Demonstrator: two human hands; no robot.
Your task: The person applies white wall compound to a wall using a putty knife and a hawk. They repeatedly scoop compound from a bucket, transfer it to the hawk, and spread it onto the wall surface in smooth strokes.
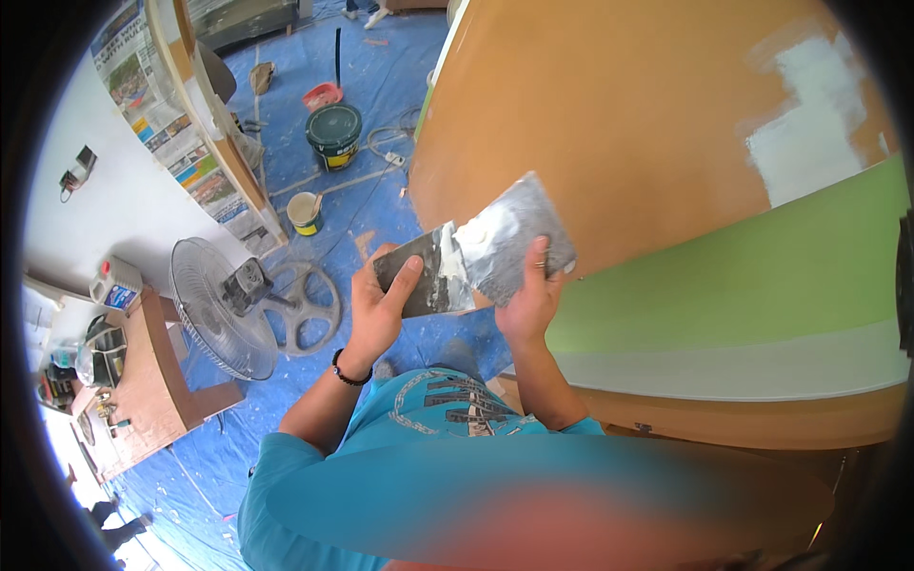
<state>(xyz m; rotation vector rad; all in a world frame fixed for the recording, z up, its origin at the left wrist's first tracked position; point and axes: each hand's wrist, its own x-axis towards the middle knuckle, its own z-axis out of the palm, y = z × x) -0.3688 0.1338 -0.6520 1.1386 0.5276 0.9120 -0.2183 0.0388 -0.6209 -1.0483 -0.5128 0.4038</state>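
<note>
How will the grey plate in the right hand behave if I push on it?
The grey plate is probably fairly stiff: it looks flat though gripped near one side. It's likely light for its size, since the right hand alone seems to support it. The white paste looks wet, so that patch may be slippery.

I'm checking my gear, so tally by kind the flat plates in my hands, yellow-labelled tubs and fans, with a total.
Flat plates: 2, dark rectangular plate in left hand, silvery rectangular plate in right hand
Yellow-labelled tubs: 2, large dark-lidded tub, small cream-topped tub
Grey round-caged fan: 1
Total: 5
</note>
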